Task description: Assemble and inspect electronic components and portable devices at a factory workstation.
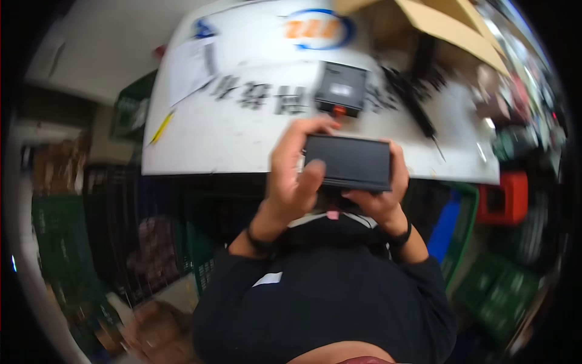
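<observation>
A black, flat rectangular device housing [348, 161] is held between my two hands, just over the near edge of the white table. My left hand [290, 167] grips its left end, thumb on the upper face and fingers along the far side. Wrapped round the right end is my right hand [391, 188], with its thumb along the near edge. Beyond them a second black box [342, 85] with a pale label lies on the table. A small orange part [338, 111] shows at that box's near edge, close to my left fingertips.
Small black parts [254, 94] lie in blurred rows across the white table [218, 145]. To the right are a black electric screwdriver [412, 103] and an open cardboard box [451, 27]. Paper [191, 70] and a yellow pen [161, 127] lie left. A red crate [503, 197] stands right.
</observation>
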Demonstrator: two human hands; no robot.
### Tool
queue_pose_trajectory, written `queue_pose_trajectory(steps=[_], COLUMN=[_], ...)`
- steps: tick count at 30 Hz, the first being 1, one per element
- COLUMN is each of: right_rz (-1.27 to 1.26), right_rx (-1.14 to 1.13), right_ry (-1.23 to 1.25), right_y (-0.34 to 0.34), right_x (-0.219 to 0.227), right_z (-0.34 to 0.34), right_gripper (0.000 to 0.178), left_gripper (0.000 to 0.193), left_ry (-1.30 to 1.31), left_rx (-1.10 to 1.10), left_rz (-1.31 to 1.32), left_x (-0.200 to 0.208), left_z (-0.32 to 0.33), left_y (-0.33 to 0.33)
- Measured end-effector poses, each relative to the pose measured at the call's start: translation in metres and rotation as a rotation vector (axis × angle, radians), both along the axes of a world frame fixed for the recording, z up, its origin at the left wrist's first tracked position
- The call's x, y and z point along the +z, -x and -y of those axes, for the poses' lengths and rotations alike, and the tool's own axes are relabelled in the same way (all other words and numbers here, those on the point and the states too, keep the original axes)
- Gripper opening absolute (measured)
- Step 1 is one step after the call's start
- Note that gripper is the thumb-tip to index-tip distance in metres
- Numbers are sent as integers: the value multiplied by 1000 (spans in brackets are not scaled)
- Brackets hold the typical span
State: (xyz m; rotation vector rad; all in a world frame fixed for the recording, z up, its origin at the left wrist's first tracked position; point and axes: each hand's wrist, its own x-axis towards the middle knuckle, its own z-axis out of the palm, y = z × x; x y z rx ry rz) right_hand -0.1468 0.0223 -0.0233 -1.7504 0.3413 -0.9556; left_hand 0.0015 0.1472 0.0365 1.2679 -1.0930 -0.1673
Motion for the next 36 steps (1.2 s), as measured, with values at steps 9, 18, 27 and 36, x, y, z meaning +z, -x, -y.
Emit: queue_pose_trajectory(steps=[9,18,27,36], right_rz=[88,161,-72,-15], right_rx=[176,511,814,863], right_ry=[-24,126,-595,7], right_y=[-87,-191,-213,-237], right_x=[-37,-82,-3,-27], right_z=[-55,-125,-211,-258], right_gripper=[108,91,48,49], left_gripper=[27,29,26,25], left_ry=[76,100,161,118], left_rx=[630,972,1221,1472], left_rz=[62,-49,92,201], left_x=[-25,-33,-40,-47], left_z=[-87,-198,-234,-281], left_y=[-34,-55,-58,-41])
